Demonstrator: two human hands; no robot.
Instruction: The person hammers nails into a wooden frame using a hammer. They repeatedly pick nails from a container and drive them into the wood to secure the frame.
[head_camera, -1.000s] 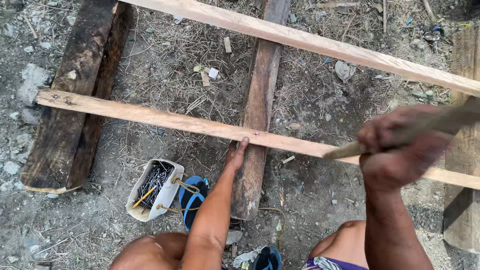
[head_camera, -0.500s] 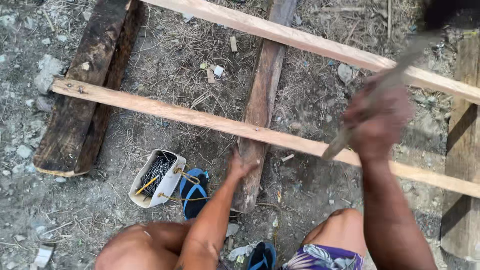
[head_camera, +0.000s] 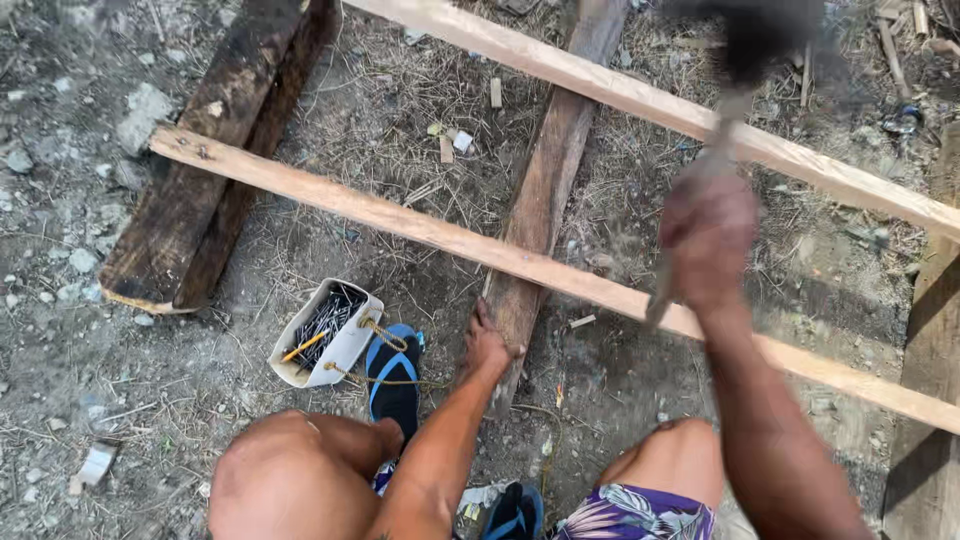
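- Right hand (head_camera: 708, 240): raised above the ground, fingers wrapped tight around the wooden handle of a hammer (head_camera: 735, 110). Hand and tool are motion-blurred.
- The handle runs through the fist; its butt end sticks out below the fingers, over the near batten (head_camera: 400, 222). The dark hammer head is a blur near the top edge of the view, above the far batten (head_camera: 620, 92).
- Left hand (head_camera: 487, 345): pressed on the weathered plank (head_camera: 545, 195) that lies under both battens, just on the near side of the near batten. Fingers are bent and bear on the plank's near end; whether they pinch anything there cannot be told.
- Near batten: pale, runs slantwise from the dark beam (head_camera: 215, 140) at the left to the right edge of the ground.
- White tub of nails (head_camera: 325, 332) sits on the dirt left of the left hand, touching a blue sandal (head_camera: 393, 375).
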